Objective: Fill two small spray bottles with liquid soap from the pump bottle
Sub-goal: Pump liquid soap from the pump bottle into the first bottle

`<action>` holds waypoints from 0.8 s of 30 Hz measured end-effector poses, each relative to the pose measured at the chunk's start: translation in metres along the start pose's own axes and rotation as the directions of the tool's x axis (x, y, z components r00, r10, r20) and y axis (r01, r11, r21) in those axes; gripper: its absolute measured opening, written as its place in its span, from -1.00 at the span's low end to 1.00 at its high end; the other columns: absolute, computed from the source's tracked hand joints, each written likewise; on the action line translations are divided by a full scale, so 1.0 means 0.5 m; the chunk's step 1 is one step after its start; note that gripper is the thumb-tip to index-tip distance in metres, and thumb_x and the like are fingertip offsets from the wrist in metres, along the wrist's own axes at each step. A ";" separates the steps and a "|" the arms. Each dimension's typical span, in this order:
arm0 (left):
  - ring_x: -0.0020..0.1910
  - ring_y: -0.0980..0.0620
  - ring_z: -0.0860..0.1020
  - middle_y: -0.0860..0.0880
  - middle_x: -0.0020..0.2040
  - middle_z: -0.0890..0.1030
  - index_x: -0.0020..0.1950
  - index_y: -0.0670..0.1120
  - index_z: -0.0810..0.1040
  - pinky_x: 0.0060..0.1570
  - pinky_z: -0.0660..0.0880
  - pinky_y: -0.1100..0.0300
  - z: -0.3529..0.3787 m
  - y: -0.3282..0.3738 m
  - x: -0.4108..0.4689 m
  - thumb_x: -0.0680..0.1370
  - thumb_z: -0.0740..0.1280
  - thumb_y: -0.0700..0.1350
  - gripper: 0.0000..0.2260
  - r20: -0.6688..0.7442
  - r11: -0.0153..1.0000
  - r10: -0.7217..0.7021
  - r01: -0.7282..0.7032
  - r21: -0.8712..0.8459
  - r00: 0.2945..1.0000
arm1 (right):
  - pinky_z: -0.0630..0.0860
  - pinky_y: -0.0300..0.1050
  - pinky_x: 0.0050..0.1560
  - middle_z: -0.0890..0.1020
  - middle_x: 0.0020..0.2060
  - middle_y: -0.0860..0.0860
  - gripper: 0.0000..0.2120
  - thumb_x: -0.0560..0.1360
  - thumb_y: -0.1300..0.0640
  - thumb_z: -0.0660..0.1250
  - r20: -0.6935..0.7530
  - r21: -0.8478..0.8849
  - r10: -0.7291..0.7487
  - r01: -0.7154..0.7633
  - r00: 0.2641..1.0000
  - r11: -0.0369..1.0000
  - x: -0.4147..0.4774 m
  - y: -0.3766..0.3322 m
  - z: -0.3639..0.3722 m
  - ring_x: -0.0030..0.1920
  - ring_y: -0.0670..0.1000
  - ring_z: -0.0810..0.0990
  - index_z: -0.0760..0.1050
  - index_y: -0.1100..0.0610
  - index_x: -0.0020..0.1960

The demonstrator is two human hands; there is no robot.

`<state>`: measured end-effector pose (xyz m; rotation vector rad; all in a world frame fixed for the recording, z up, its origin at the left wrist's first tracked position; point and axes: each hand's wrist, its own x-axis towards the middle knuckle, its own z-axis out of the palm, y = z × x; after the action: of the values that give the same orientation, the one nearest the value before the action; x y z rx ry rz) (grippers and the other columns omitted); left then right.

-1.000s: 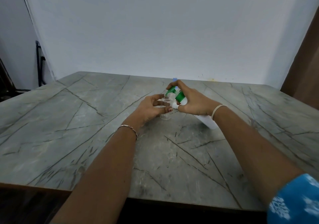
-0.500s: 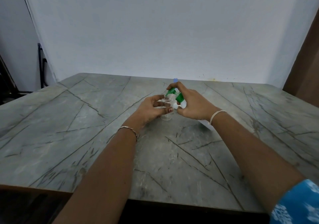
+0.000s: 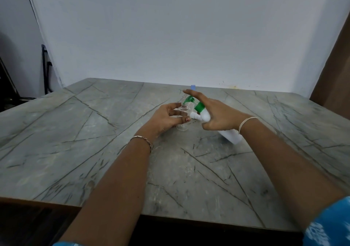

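A small clear spray bottle, without its cap, stands on the grey stone table. My left hand grips it from the left, fingers curled round its body. My right hand holds the white pump bottle tilted towards the left, thumb under its body and fingers stretched over the green pump head. The green nozzle sits over the clear bottle's open mouth. A small white part, maybe a spray cap, lies between the two bottles.
A blue-topped object pokes up just behind my right fingers, mostly hidden. A pale wall closes the table's far side. A dark metal frame stands at the far left, and a brown panel at the far right.
My right fingers have straightened and risen, and more of the green pump shows. The left hand and clear bottle have stayed in place.
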<state>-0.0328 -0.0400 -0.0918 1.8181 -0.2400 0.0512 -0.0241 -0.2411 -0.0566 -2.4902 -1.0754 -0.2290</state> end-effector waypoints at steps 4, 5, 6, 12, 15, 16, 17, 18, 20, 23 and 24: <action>0.11 0.02 0.60 -0.10 0.16 0.63 0.39 -0.14 0.42 0.20 0.53 0.05 0.001 0.005 -0.002 0.39 0.53 -0.17 -0.40 -0.005 1.000 -0.005 0.005 -0.006 1.000 | 0.56 0.12 -0.06 0.54 0.12 0.05 -0.20 0.33 0.29 0.34 -0.054 0.047 -0.006 0.008 0.999 0.999 0.001 0.004 0.009 -0.10 0.08 0.55 0.09 -0.17 0.43; 0.08 0.04 0.61 -0.09 0.14 0.64 0.38 -0.14 0.44 0.17 0.54 0.07 0.002 0.007 -0.002 0.40 0.52 -0.16 -0.42 -0.003 1.000 -0.014 0.014 -0.021 1.000 | 0.57 0.11 -0.07 0.54 0.11 0.06 -0.22 0.34 0.29 0.34 -0.061 0.055 -0.007 0.011 0.998 0.998 0.002 0.005 0.012 -0.11 0.08 0.56 0.11 -0.15 0.41; 0.04 0.05 0.61 -0.07 0.11 0.64 0.37 -0.12 0.45 0.13 0.56 0.10 0.002 0.010 -0.002 0.42 0.51 -0.13 -0.45 -0.005 0.999 -0.029 0.029 -0.041 1.000 | 0.57 0.10 -0.07 0.54 0.11 0.06 -0.24 0.35 0.29 0.35 -0.069 0.060 -0.008 0.012 0.998 0.998 0.003 0.005 0.014 -0.11 0.07 0.56 0.12 -0.14 0.40; 0.04 -0.02 0.64 -0.08 0.09 0.64 0.35 -0.10 0.47 -0.12 0.60 0.25 -0.008 0.007 0.002 0.46 0.47 -0.05 -0.52 -0.016 0.991 -0.072 0.070 -0.115 0.997 | 0.53 0.15 -0.06 0.55 0.05 0.06 -0.37 0.38 0.29 0.34 -0.149 0.051 -0.020 0.027 0.989 0.998 0.012 0.004 0.025 -0.10 0.10 0.55 0.18 -0.06 0.33; 0.08 -0.04 0.63 -0.09 0.11 0.64 0.34 -0.08 0.48 -0.02 0.60 0.16 -0.012 0.006 0.002 0.45 0.47 -0.05 -0.52 0.000 0.990 -0.060 0.060 -0.129 0.998 | 0.54 0.12 -0.06 0.56 0.05 0.06 -0.36 0.37 0.28 0.35 -0.153 0.035 -0.026 0.032 0.988 0.999 0.014 0.004 0.030 -0.12 0.10 0.55 0.18 -0.09 0.33; 0.09 -0.05 0.63 -0.09 0.11 0.63 0.34 -0.07 0.49 0.02 0.59 0.13 -0.012 0.007 0.002 0.45 0.47 -0.05 -0.52 0.003 0.990 -0.056 0.056 -0.129 0.998 | 0.54 0.10 -0.08 0.56 0.04 0.06 -0.35 0.38 0.27 0.35 -0.153 0.030 -0.030 0.035 0.988 0.999 0.013 0.005 0.030 -0.14 0.09 0.55 0.18 -0.10 0.34; 0.10 -0.05 0.63 -0.08 0.12 0.63 0.34 -0.07 0.49 0.05 0.59 0.11 -0.012 0.007 0.002 0.45 0.47 -0.05 -0.53 0.004 0.990 -0.054 0.054 -0.129 0.999 | 0.53 0.06 -0.10 0.56 0.03 0.06 -0.34 0.38 0.27 0.35 -0.150 0.025 -0.033 0.038 0.988 0.999 0.011 0.006 0.030 -0.16 0.07 0.54 0.18 -0.10 0.36; 0.09 -0.04 0.63 -0.08 0.12 0.63 0.34 -0.07 0.49 0.06 0.59 0.10 -0.012 0.007 0.002 0.45 0.47 -0.04 -0.53 0.003 0.990 -0.052 0.052 -0.128 0.999 | 0.51 0.00 -0.12 0.56 0.04 0.05 -0.31 0.38 0.27 0.35 -0.145 0.021 -0.034 0.037 0.989 0.999 0.009 0.008 0.030 -0.17 0.05 0.53 0.17 -0.11 0.39; 0.08 -0.02 0.63 -0.07 0.11 0.63 0.33 -0.06 0.49 0.05 0.59 0.12 -0.012 0.006 0.003 0.44 0.48 -0.02 -0.52 -0.002 0.992 -0.045 0.044 -0.118 0.999 | 0.49 -0.08 -0.10 0.53 0.13 0.01 -0.22 0.36 0.30 0.36 -0.137 0.017 -0.038 0.041 0.990 0.999 0.006 0.008 0.028 -0.14 0.02 0.53 0.14 -0.14 0.44; 0.06 -0.02 0.64 -0.05 0.06 0.66 0.31 -0.05 0.51 0.02 0.60 0.14 -0.010 0.006 0.004 0.44 0.48 -0.04 -0.54 -0.003 0.993 -0.034 0.034 -0.110 0.999 | 0.50 -0.12 -0.12 0.52 0.15 -0.01 -0.23 0.35 0.32 0.36 -0.135 0.030 -0.040 0.044 0.990 0.999 0.004 0.008 0.025 -0.14 0.01 0.53 0.15 -0.10 0.43; 0.06 -0.02 0.64 -0.04 0.04 0.66 0.30 -0.05 0.51 0.01 0.60 0.14 -0.009 0.006 0.004 0.44 0.48 -0.05 -0.55 -0.002 0.994 -0.031 0.030 -0.108 1.000 | 0.47 -0.16 -0.16 0.52 0.12 -0.02 -0.27 0.36 0.33 0.36 -0.136 0.037 -0.039 0.045 0.990 0.998 0.004 0.008 0.025 -0.17 -0.02 0.52 0.17 -0.07 0.41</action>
<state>-0.0308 -0.0367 -0.0875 1.7133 -0.2080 0.0199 -0.0199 -0.2367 -0.0685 -2.3804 -1.0666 -0.3796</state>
